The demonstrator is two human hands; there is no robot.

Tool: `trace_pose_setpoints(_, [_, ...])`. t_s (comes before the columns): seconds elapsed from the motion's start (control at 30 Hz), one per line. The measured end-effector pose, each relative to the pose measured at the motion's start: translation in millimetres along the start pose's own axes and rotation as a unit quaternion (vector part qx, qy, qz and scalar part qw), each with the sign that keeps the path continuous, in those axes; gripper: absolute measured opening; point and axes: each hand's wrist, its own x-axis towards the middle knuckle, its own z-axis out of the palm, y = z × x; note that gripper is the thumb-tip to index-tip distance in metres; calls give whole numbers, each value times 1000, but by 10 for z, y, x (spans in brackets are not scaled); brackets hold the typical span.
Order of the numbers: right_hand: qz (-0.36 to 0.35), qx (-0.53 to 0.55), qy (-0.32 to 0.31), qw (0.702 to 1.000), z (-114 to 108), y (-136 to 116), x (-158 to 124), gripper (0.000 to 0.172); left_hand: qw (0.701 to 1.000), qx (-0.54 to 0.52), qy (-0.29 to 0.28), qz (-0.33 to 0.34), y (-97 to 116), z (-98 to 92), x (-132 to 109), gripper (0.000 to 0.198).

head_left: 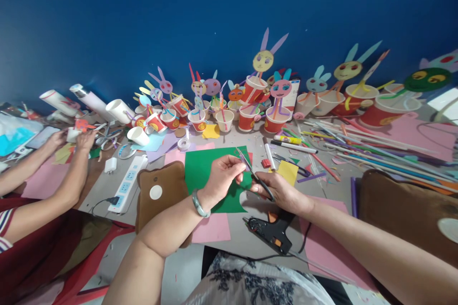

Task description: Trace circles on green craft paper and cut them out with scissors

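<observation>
My right hand (282, 193) is closed round the dark handles of a pair of scissors (264, 186), whose blades point up and to the left. Close to the blades, my left hand (226, 177) pinches a small light purple piece (246, 164) that looks like paper; its exact shape is too small to make out. Both hands are above a sheet of green paper (200, 167) on the table. Below my right hand lies a black hot glue gun (270, 234), its nozzle pointing left.
Paper cups with rabbit figures (275, 116) line the blue wall. Pipe cleaners (386, 157) and markers (296, 146) lie to the right. Brown cushions (161, 190) flank the workspace, with a power strip (128, 183) at left. Beyond it, a co-worker's hands (85, 140) hold a cup.
</observation>
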Motion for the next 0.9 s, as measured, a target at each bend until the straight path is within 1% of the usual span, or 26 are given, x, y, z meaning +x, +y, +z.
trace_pose_setpoints(0.2, [-10,-35,16,999,-8,74,21,64,1000,5,-1,7,4,1,1,23])
trace_pose_setpoints(0.53, [-3,-11,-11,1000,-36,-21,23,73,1000,6,-11,9,-40,-18,-1,21])
trace_pose_setpoints(0.77, [-9,1,-3,1000,-37,7,39,71,1000,25,-8,5,-6,-1,-8,23])
trace_pose_setpoints(0.9, [-14,3,-3,1000,-37,15,45,69,1000,15,-6,4,2,4,-9,21])
